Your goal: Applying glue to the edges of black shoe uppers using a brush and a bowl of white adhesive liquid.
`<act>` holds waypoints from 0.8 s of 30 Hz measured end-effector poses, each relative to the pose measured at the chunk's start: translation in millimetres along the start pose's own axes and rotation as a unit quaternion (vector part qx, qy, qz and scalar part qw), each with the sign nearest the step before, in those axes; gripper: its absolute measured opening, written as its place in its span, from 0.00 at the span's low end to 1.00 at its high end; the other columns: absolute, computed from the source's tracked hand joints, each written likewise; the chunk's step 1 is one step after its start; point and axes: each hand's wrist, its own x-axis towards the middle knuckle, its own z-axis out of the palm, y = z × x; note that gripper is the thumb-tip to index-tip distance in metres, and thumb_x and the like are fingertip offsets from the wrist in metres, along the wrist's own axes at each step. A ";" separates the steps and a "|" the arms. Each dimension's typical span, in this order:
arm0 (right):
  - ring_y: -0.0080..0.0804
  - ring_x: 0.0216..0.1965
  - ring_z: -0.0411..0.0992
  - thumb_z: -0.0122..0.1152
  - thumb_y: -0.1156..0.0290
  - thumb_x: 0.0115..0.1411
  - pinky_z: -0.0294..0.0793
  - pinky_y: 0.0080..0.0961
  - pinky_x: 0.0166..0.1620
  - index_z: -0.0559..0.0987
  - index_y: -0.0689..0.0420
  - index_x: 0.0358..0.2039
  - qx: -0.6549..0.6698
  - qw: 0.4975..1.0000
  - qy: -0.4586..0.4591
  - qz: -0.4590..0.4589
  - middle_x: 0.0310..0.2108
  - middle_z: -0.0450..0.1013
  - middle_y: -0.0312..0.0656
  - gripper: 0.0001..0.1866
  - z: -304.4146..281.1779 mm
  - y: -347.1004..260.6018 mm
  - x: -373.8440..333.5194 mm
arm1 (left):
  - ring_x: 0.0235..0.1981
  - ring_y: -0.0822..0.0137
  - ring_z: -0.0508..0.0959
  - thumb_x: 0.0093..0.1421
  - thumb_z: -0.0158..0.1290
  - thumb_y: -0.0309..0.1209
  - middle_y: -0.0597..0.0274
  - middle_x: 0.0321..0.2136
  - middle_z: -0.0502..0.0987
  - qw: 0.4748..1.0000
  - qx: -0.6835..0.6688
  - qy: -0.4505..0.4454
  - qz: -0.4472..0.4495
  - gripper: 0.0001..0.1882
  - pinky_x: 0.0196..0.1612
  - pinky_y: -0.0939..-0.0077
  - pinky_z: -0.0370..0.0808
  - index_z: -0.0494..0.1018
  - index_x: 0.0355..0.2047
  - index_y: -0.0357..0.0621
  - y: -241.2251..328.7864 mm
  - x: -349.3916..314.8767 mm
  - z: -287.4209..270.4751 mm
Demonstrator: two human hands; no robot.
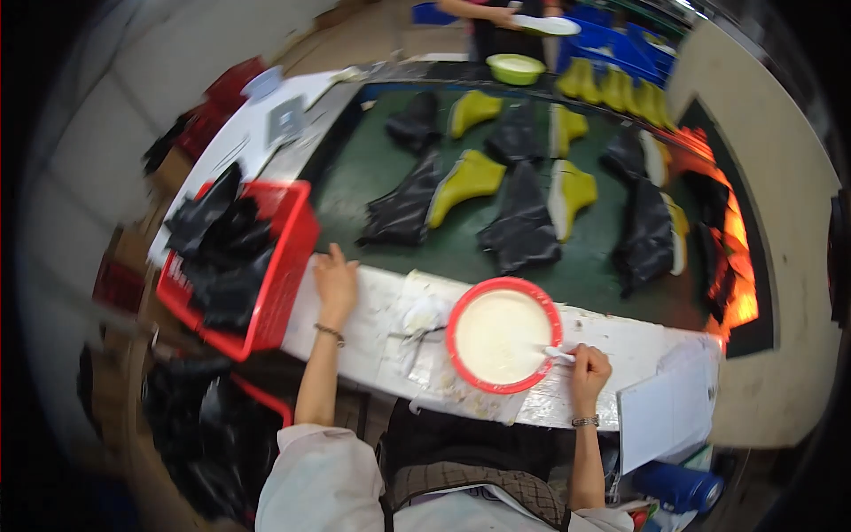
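My right hand (589, 372) is closed around a white-handled brush (558, 354), whose far end dips into a red-rimmed bowl (556, 321) of creamy white liquid (499, 337). The brush's tip is hidden in the liquid. My left hand (337, 282) is empty, fingers apart, just above the white table edge beside a red crate (282, 275) heaped with black boot uppers (226, 257). Beyond both hands, on a green conveyor belt (346, 191), lie black uppers (521, 226) paired with yellow-green boot feet (470, 184), some with pale soles. A crumpled white cloth (425, 315) lies left of the bowl.
An orange-glowing opening (740, 266) stands at the belt's right end. Across the belt, a person holds a white sole (545, 25) above a green bowl (516, 69). More yellow-green pieces (616, 91) line the far edge. A clipboard (665, 408) and blue bottle (678, 487) are at my right.
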 end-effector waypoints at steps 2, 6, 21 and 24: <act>0.32 0.22 0.63 0.59 0.71 0.67 0.61 0.33 0.33 0.80 0.60 0.20 0.031 0.999 -0.023 -0.015 0.16 0.66 0.40 0.17 5.0 6.4 -1.3 | 0.67 0.48 0.66 0.70 0.46 0.51 0.42 0.64 0.69 0.992 0.087 0.074 0.046 0.36 0.70 0.46 0.57 0.62 0.68 0.36 -19.7 -47.1 19.5; 0.30 0.22 0.61 0.57 0.69 0.70 0.60 0.32 0.33 0.80 0.63 0.22 0.032 0.999 -0.023 0.013 0.16 0.66 0.39 0.18 4.1 26.0 -4.0 | 0.58 0.46 0.72 0.68 0.50 0.49 0.39 0.55 0.75 0.993 0.030 0.028 0.112 0.30 0.69 0.42 0.56 0.68 0.66 0.49 9.2 -95.4 -35.4; 0.38 0.20 0.68 0.57 0.68 0.68 0.63 0.35 0.32 0.79 0.59 0.19 -0.031 0.998 -0.001 -0.062 0.16 0.71 0.41 0.19 6.6 8.7 -3.2 | 0.60 0.39 0.71 0.52 0.55 0.23 0.36 0.60 0.70 0.968 0.105 0.226 -0.020 0.36 0.62 0.50 0.70 0.65 0.65 0.44 -275.8 78.9 -173.6; 0.37 0.20 0.69 0.57 0.67 0.68 0.64 0.35 0.32 0.81 0.57 0.19 -0.038 0.999 -0.005 -0.025 0.16 0.71 0.40 0.19 -1.6 4.9 -4.0 | 0.61 0.42 0.72 0.57 0.58 0.27 0.47 0.62 0.72 0.989 0.032 0.096 -0.106 0.38 0.58 0.46 0.73 0.63 0.69 0.57 -296.4 109.9 -150.2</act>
